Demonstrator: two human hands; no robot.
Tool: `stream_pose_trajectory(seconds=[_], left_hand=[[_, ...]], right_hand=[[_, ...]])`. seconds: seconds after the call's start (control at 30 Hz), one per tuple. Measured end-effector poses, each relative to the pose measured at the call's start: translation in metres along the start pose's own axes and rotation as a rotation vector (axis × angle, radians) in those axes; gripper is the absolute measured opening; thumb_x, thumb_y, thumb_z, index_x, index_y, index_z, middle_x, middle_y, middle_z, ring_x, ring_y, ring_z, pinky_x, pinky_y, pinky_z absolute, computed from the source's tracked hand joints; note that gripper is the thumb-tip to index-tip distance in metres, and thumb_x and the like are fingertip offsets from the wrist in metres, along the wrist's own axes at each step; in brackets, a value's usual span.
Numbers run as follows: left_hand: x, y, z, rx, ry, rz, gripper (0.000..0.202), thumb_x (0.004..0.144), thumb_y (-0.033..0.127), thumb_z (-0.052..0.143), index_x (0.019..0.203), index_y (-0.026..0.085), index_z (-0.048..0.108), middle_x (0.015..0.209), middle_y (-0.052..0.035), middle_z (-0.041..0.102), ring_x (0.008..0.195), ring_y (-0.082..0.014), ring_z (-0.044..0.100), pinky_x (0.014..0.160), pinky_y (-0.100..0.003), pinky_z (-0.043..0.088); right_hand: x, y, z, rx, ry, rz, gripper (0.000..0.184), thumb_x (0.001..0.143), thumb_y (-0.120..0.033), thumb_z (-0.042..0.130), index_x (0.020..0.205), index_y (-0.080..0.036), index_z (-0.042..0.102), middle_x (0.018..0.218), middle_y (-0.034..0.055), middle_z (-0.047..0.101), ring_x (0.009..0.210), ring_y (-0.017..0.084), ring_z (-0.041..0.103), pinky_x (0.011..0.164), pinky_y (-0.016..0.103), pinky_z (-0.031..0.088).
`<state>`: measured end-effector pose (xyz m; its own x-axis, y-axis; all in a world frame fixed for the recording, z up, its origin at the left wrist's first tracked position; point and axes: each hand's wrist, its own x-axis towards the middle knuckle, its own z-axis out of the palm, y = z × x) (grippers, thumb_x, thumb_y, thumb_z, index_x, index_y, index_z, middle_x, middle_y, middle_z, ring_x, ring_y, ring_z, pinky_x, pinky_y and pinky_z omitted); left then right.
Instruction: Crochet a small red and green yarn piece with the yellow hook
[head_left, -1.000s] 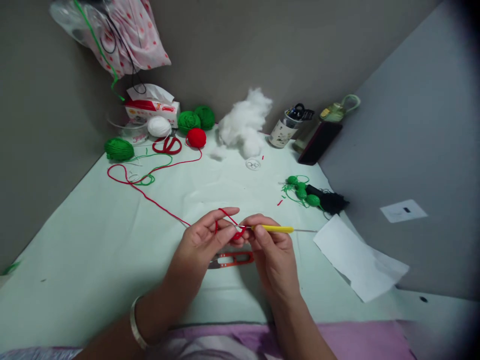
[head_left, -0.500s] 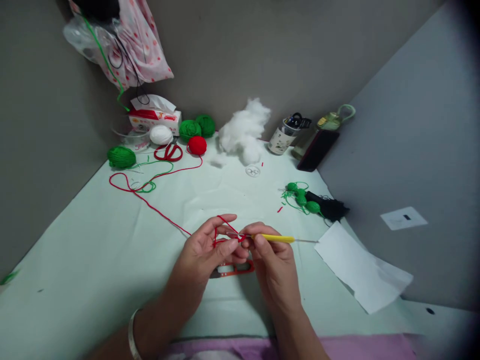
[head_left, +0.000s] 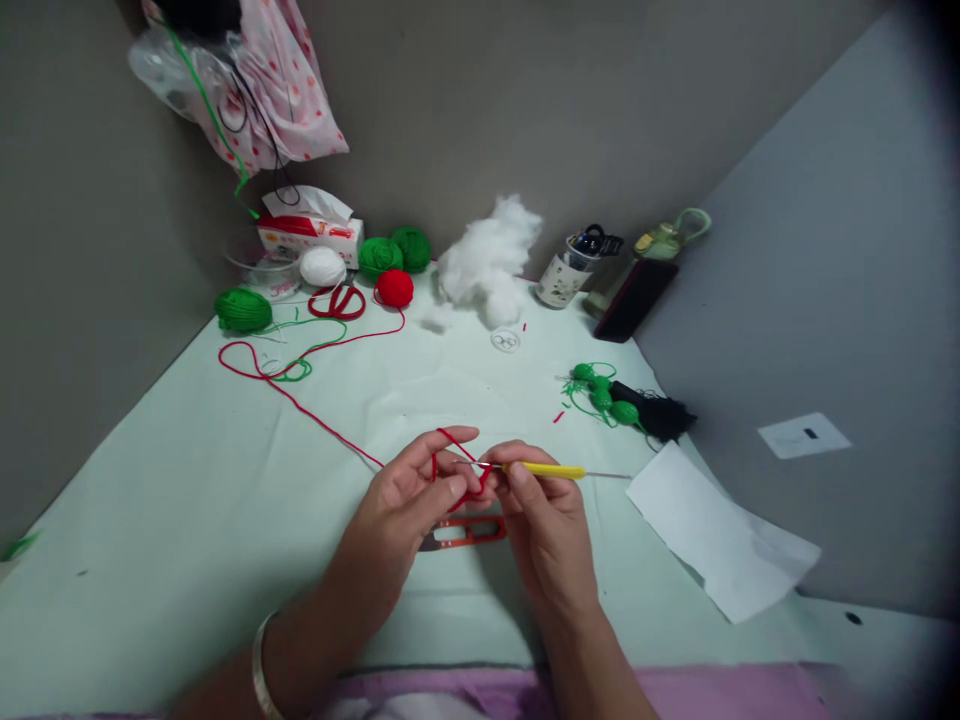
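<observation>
My left hand is closed on red yarn, with a strand looped over its raised index finger. My right hand pinches the yellow handle of a crochet hook, whose metal tip points left into the red loops between my hands. A small red stitched piece sits at the fingertips, partly hidden. From there the strand runs left across the table and back to a red yarn ball. Under my hands lie orange-handled thread snips, partly covered.
Green yarn balls, a white ball, red-handled scissors and a tissue box stand at the back left. White stuffing and a cup of tools stand behind. Green beaded pieces with a black tassel and white paper lie right.
My left thumb and fingers have shifted slightly on the red piece, and the hook's tip sits a little differently in the loops. The view has moved slightly.
</observation>
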<state>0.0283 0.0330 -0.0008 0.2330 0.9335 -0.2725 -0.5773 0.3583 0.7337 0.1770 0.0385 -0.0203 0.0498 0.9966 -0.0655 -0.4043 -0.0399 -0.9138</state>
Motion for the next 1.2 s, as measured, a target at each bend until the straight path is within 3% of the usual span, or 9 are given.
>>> stream_pose_trajectory(seconds=[0.63,0.87,1.2], left_hand=[[0.004,-0.008,-0.004,0.027,0.024,0.071,0.038,0.087,0.023,0.084,0.121,0.019,0.069,0.083,0.0014,0.072,0.082,-0.0144,0.073,0.083,-0.027,0.058],[0.007,-0.013,-0.004,0.034,0.037,0.100,0.040,0.085,0.019,0.085,0.121,0.017,0.067,0.080,0.0030,0.070,0.077,-0.0119,0.070,0.077,-0.024,0.057],[0.006,-0.015,-0.006,0.016,-0.059,0.002,0.049,0.087,0.019,0.084,0.132,0.018,0.065,0.091,-0.0014,0.076,0.082,-0.0121,0.070,0.080,-0.024,0.056]], right_hand=[[-0.004,0.004,-0.003,-0.007,-0.043,-0.028,0.012,0.089,-0.039,0.082,0.093,-0.027,0.084,0.088,0.0022,0.074,0.072,0.014,0.064,0.074,0.030,0.058],[-0.004,0.006,-0.004,0.011,-0.072,-0.037,0.012,0.090,-0.038,0.082,0.093,-0.027,0.085,0.087,0.0009,0.074,0.073,0.012,0.065,0.072,0.025,0.057],[-0.003,0.007,-0.008,-0.008,-0.077,-0.057,0.011,0.091,-0.038,0.080,0.095,-0.028,0.084,0.086,0.0010,0.071,0.073,0.012,0.064,0.068,0.024,0.056]])
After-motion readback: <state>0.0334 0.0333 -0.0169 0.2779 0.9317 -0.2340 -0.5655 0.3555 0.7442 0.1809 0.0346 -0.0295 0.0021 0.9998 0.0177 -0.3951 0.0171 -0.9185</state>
